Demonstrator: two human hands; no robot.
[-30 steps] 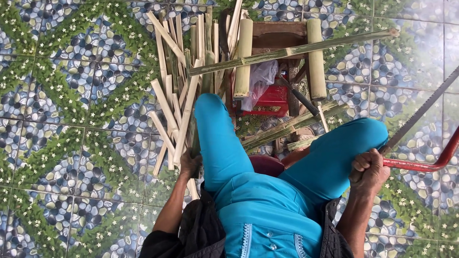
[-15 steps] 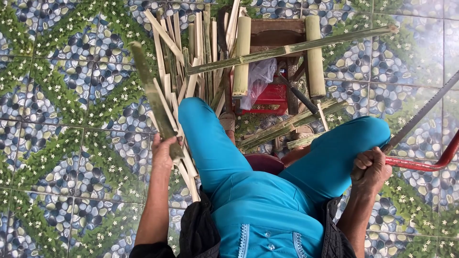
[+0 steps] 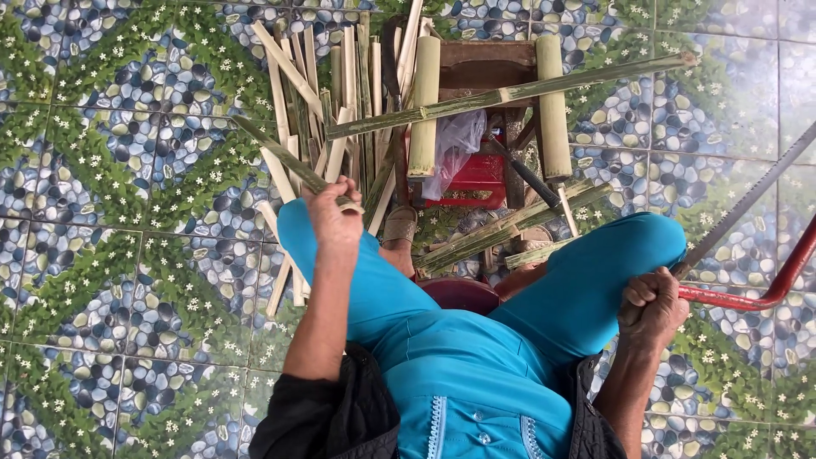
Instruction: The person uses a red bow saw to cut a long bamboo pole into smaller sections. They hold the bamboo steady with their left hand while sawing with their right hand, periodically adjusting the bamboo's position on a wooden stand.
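Left hand [image 3: 333,223] has its fingers closed round a green bamboo strip [image 3: 285,155], held above the left knee; the strip's long axis runs diagonally, free end pointing up-left over the pile of split bamboo [image 3: 348,93] on the tiled floor [image 3: 102,255]. Mid-frame, a long bamboo pole [image 3: 510,92] lies across a wooden stand [image 3: 489,64]. Right hand [image 3: 653,306] is fisted on a red-framed saw [image 3: 769,280] at the right knee.

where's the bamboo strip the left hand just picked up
In the head view, the bamboo strip is in the left hand, above the left knee, angling toward the split bamboo pile.
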